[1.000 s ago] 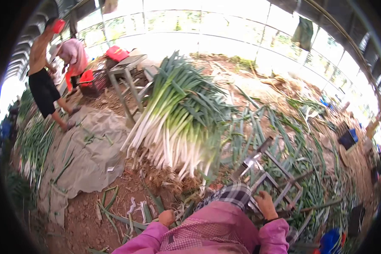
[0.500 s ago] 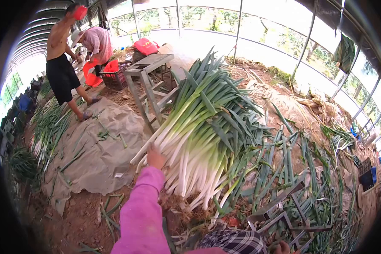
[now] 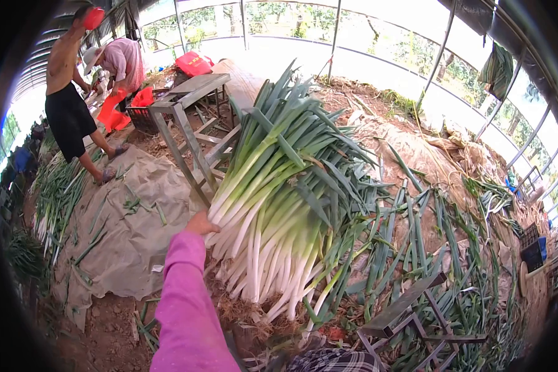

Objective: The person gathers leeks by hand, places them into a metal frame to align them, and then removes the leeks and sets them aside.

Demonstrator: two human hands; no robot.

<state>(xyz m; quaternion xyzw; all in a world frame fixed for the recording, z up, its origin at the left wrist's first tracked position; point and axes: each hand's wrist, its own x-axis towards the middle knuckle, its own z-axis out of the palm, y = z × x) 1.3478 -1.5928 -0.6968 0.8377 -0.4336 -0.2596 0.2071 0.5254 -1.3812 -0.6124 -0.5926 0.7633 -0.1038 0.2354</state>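
A big heap of leeks (image 3: 279,229), white stalks and roots toward me and green leaves pointing away, fills the middle of the view. My left hand (image 3: 202,224), at the end of a pink sleeve, touches the left edge of the white stalks. Its fingers are partly hidden against the stalks, so whether they grip any is unclear. My right hand is out of the frame. Beyond the heap on the left stands a metal stool (image 3: 189,108).
A shirtless person (image 3: 65,80) and a bending person in a hat (image 3: 123,62) stand at the upper left by a crate (image 3: 144,118). A metal frame (image 3: 409,316) lies lower right. A tarp (image 3: 136,229) covers the ground left; loose leaves (image 3: 465,260) lie right.
My left hand has moved left to the outer edge of the stalks, and the leftmost stalks sit closer to the heap. My right hand has left the frame. The view has shifted slightly.
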